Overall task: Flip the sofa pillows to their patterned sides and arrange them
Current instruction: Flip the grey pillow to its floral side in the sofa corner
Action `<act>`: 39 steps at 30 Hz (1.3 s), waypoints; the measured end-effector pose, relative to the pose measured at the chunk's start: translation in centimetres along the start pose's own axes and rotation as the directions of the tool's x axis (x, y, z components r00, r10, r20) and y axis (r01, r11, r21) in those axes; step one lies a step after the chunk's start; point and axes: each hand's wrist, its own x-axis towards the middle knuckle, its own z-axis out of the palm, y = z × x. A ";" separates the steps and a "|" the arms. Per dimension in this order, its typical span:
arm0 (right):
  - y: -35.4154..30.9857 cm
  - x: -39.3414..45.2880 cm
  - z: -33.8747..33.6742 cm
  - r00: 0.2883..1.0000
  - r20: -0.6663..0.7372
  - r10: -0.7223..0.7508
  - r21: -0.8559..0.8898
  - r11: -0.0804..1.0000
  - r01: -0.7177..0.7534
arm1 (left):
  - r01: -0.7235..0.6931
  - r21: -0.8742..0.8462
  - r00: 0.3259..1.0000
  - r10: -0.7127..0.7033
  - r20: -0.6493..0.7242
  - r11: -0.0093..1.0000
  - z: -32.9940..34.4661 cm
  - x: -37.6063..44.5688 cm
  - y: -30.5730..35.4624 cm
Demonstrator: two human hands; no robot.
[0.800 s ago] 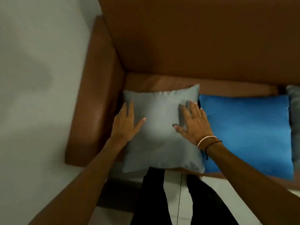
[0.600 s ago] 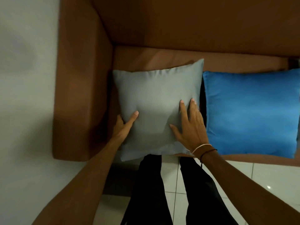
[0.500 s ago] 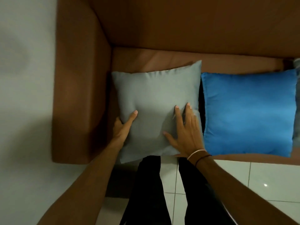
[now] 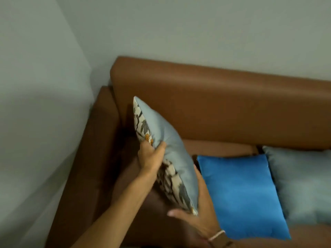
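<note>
fingers (image 4: pixel 143 149) of the left hand (image 4: pixel 150 156): curled and pinching the upper-left edge of the grey pillow (image 4: pixel 170 149), thumb on the plain grey face, the other fingers on the patterned face.
fingers of the right hand (image 4: pixel 198 212): cupped around the pillow's lowest corner from below; thumb lies across the patterned side, the rest hidden behind the fabric, so their spread cannot be told. pale band and darker strap at the right wrist.
grey pillow: lifted off the seat, stood on edge and tilted, top corner toward the backrest. plain grey side faces right; cream side with dark leaf shapes and small orange marks faces left toward the armrest.
blue pillow (image 4: pixel 243 196): flat on the seat, plain side up, just right of the held pillow.
second grey pillow (image 4: pixel 302 183): flat, plain side up, at the blue pillow's right edge, partly cut off by the frame.
brown sofa (image 4: pixel 215 104): leather-like, set in a corner of pale walls (image 4: pixel 44 86); armrest at left.
</note>
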 end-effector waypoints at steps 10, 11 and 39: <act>-0.1 11.0 -10.4 0.833 0.551 0.055 0.246 0.943 -0.225 | -0.286 0.365 0.957 0.280 0.071 0.886 3.6 -2.1 -1.1; 0.3 12.2 -10.5 0.853 0.515 0.085 0.241 0.940 -0.240 | -0.318 0.348 0.943 0.254 0.218 0.882 4.4 -1.2 -2.3; 4.5 23.8 -5.6 0.987 -0.043 -0.152 -0.127 0.981 0.145 | -0.700 0.360 0.690 0.452 0.565 0.617 -6.4 20.4 -2.8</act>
